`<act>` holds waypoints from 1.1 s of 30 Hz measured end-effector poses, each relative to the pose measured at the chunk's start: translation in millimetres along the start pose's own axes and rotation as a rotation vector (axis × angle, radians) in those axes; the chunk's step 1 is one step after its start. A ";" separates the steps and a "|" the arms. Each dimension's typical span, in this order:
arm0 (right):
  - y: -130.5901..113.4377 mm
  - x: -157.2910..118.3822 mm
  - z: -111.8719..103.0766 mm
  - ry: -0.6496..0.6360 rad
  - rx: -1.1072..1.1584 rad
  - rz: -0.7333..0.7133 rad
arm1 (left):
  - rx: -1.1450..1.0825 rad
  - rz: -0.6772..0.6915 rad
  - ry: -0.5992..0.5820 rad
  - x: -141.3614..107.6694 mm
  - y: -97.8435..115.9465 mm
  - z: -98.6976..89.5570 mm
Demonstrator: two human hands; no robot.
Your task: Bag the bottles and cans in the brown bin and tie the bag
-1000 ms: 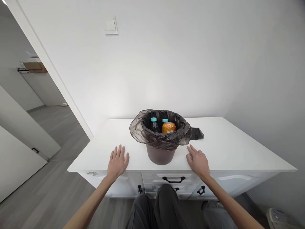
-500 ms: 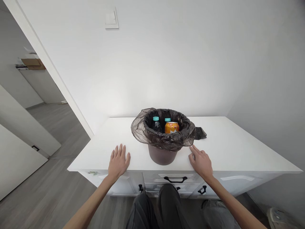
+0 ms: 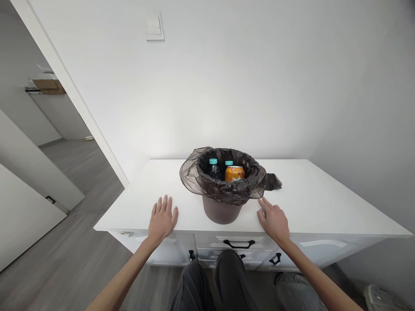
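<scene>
A brown bin [image 3: 222,212] lined with a black plastic bag [image 3: 227,190] stands upright on the white cabinet top [image 3: 317,194]. Inside it are an orange can [image 3: 234,173] and two bottles with teal caps, one on the left [image 3: 213,161] and one behind the can [image 3: 228,163]. My left hand [image 3: 163,219] lies flat on the top, left of the bin, fingers spread and holding nothing. To the right of the bin, my right hand [image 3: 274,220] rests on the surface with its index finger extended, the others partly curled, and nothing in it.
A light switch [image 3: 155,27] is on the wall behind the cabinet. Below the top are drawers with black handles [image 3: 239,244]. A doorway at the left shows a cardboard box [image 3: 49,86]. My knees are close to the cabinet front.
The view has shifted very slightly. Both hands and the bin stay in the same places on the cabinet top.
</scene>
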State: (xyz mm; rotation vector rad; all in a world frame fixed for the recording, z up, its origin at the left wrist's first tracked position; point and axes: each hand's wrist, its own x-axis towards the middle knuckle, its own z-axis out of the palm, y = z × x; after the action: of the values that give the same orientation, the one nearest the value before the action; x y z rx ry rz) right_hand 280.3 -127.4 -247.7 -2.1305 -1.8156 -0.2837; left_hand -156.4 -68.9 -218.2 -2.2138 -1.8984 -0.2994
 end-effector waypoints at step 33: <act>0.0 -0.7 -0.3 0.007 0.006 -0.005 | -0.003 0.003 0.031 -1.7 -1.6 3.5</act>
State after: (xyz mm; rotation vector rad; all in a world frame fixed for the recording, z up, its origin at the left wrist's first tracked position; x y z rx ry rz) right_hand 280.2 -128.1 -247.7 -2.1183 -1.8155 -0.2860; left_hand -158.1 -69.3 -222.0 -2.2001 -1.8801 -0.3340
